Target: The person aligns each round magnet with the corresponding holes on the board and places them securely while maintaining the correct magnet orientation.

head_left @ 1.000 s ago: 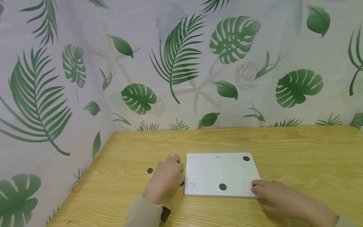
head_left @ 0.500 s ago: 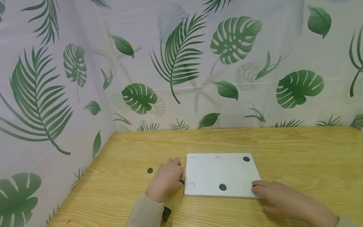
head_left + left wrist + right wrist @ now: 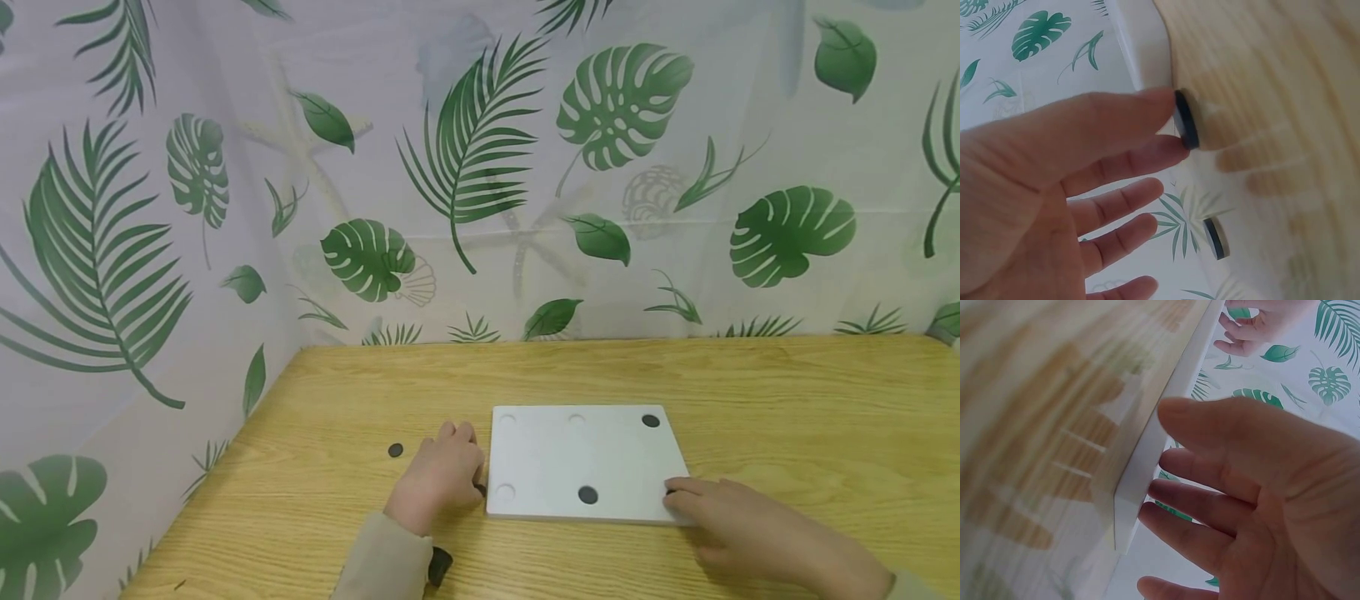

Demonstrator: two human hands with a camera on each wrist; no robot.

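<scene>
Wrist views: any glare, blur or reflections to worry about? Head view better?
Left wrist: soft, hazy, glossy table mirroring the left hand, though the black disc reads distinctly; right wrist: also hazy, with reflections of the right hand beside the white board; head: even, diffuse light, leaf-print backdrop clear, no strong glare.

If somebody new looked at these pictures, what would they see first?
Probably the big green leaves printed on the pale cloth behind the table. Next might be the white board on the tabletop, with dark dots standing out. Just left of it, the left hand pinches a black disc.
</scene>
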